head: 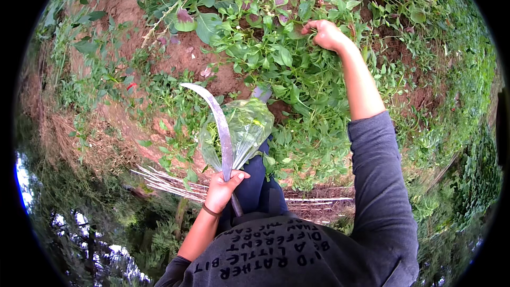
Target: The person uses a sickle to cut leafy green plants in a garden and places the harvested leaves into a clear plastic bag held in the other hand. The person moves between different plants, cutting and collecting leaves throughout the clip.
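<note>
My left hand [225, 189], with a dark band at the wrist, is closed around a sickle [223, 127] and the gathered neck of a clear plastic bag [251, 123]. The sickle's curved metal blade points up and away, in front of the bag, and its dark handle shows below my fist. Green leaves are inside the bag. My right hand [326, 36] reaches out among low leafy green plants [279, 56], its fingers bent at a leaf. Whether the fingers pinch a stem cannot be made out, as foliage hides part of them.
Taller plants with purple-marked leaves [184, 20] and pale seed spikes lean in at the top. Bare reddish soil [179, 57] shows between the plants. Dry stalks [175, 185] lie beside my legs [255, 183], with dry grass [95, 147] at the left and trees farther behind.
</note>
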The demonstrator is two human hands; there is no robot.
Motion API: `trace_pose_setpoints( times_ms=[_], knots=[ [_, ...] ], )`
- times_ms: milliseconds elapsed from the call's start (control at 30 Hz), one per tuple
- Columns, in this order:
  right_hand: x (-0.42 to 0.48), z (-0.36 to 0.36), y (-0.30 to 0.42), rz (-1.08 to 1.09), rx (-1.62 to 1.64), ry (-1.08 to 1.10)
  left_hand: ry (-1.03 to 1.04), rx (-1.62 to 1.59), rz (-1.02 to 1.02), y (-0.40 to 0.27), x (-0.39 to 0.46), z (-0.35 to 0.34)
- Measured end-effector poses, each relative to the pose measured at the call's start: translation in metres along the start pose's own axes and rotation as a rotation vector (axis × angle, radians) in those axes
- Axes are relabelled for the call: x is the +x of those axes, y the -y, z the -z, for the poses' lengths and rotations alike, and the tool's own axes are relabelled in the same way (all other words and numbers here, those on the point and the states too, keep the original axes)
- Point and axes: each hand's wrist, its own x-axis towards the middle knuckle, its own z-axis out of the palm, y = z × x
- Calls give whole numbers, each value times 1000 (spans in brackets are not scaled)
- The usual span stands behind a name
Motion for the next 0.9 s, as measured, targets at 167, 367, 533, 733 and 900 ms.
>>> trace_pose_setpoints(
  times_ms=[167,367,533,733,900],
  knots=[
    [30,-16,64,24,-199,-407,-12,-6,25,3,0,4],
    [84,-30,77,-137,-319,96,-10,-21,35,7,1,6],
    [88,-52,66,116,-537,489,-33,-63,7,14,-2,10],
    [72,-55,59,153,-443,235,-52,-97,-6,26,-1,15],
    [25,-57,90,327,28,-169,-42,-69,-55,38,-6,20]
  ],
)
